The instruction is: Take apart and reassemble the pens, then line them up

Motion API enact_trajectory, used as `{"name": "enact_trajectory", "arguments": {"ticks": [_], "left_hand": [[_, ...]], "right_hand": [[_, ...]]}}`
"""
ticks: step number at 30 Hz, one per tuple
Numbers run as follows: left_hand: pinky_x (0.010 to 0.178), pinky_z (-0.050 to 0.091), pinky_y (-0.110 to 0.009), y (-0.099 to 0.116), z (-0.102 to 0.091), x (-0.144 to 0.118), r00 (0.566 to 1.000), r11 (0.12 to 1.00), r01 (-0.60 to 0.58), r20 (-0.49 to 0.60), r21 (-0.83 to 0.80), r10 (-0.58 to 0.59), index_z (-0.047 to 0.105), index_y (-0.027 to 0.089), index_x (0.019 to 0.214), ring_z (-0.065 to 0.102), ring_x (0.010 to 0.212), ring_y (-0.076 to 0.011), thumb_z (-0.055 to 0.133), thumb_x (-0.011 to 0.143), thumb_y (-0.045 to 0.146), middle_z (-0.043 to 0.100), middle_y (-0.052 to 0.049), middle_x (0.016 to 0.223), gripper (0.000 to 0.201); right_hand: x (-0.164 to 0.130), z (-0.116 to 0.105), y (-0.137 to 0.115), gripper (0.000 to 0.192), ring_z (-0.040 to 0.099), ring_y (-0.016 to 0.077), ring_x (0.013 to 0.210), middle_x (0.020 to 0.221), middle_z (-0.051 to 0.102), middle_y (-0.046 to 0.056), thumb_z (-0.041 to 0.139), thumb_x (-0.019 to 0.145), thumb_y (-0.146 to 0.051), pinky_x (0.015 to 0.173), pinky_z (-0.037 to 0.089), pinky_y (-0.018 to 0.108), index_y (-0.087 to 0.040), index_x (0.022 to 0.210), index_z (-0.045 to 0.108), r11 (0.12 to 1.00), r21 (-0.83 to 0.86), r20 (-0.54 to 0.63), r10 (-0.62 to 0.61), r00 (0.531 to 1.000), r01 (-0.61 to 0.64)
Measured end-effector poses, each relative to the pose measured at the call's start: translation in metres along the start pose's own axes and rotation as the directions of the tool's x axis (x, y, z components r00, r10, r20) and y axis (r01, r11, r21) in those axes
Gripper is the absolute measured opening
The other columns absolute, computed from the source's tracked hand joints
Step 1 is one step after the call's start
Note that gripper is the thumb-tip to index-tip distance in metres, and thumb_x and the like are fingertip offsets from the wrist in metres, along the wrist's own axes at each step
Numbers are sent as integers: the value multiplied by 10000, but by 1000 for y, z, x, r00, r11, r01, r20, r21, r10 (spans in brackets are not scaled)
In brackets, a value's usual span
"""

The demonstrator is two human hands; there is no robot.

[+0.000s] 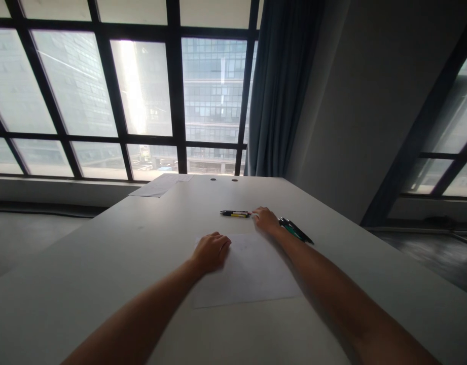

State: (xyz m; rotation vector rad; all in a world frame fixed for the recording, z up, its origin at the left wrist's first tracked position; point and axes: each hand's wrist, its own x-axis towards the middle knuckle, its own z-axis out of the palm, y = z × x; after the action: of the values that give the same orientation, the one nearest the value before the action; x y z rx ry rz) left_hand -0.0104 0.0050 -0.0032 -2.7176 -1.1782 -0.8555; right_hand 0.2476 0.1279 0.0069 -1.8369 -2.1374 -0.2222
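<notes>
On paper (252,276) rests the left hand (211,251), right hand (266,220) beside pens (238,215) (can't tell either grip's closure)

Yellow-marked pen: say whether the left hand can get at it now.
Probably yes: only paper and tabletop lie between the left hand and the yellow-marked pen, though the right hand is by its right end.

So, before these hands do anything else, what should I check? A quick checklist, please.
1. Paper sheet lying flat on the table: ok.
2. Left hand at the sheet's left side: ok.
3. Right hand next to the black-and-yellow pens: ok.
4. Right hand's grip on anything: cannot tell, fingertips too small.
5. Pens all in one group: not ok, a dark-and-green bunch lies right of that hand.
</notes>
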Motion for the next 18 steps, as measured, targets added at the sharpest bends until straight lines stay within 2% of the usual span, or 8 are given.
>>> {"name": "enact_trajectory", "arguments": {"ticks": [4, 8, 13, 16, 18], "left_hand": [[718, 482, -281, 0, 3, 0, 1000, 999, 22, 12, 26, -23, 669, 200, 891, 624, 793, -179, 402, 918, 242, 689, -55, 790, 271], [720, 482, -286, 1, 1, 0, 999, 999, 34, 27, 18, -35, 664, 202, 889, 627, 805, -185, 398, 915, 241, 691, -58, 798, 270], [739, 482, -299, 2, 0, 0, 998, 999, 41, 43, 8, -41, 659, 209, 904, 629, 833, -196, 391, 922, 254, 694, -62, 824, 272], [742, 481, -298, 3, 0, 1, 998, 999, 44, 44, -6, -44, 665, 208, 901, 630, 839, -199, 399, 917, 248, 698, -64, 826, 270], [738, 480, -292, 2, 0, 1, 997, 997, 72, 28, -35, -71, 676, 206, 895, 633, 839, -198, 411, 909, 246, 703, -66, 837, 268]], "right_hand": [[23, 10, -10, 313, 523, 223, 1092, 1170, 625, 107, 468, 921, -262, 905, 399, 275, -181, 1134, 683, 1000, 10, 11, 10, 1000, -11], [30, 17, -13, 239, 521, 227, 1061, 1097, 639, 95, 542, 893, -289, 879, 399, 282, -198, 1012, 728, 1000, 29, 14, 0, 1000, 0], [25, 16, -17, 156, 520, 222, 1034, 1039, 641, 94, 601, 852, -248, 866, 389, 290, -177, 908, 727, 998, 66, -45, -3, 999, 6], [18, 6, -18, 158, 528, 219, 1018, 1012, 645, 95, 568, 870, -226, 877, 380, 303, -164, 898, 710, 997, 79, -110, 17, 994, -8], [8, -1, -20, 169, 544, 207, 982, 997, 648, 97, 543, 879, -221, 862, 388, 296, -153, 906, 694, 989, 145, -169, 47, 984, -23]]}}
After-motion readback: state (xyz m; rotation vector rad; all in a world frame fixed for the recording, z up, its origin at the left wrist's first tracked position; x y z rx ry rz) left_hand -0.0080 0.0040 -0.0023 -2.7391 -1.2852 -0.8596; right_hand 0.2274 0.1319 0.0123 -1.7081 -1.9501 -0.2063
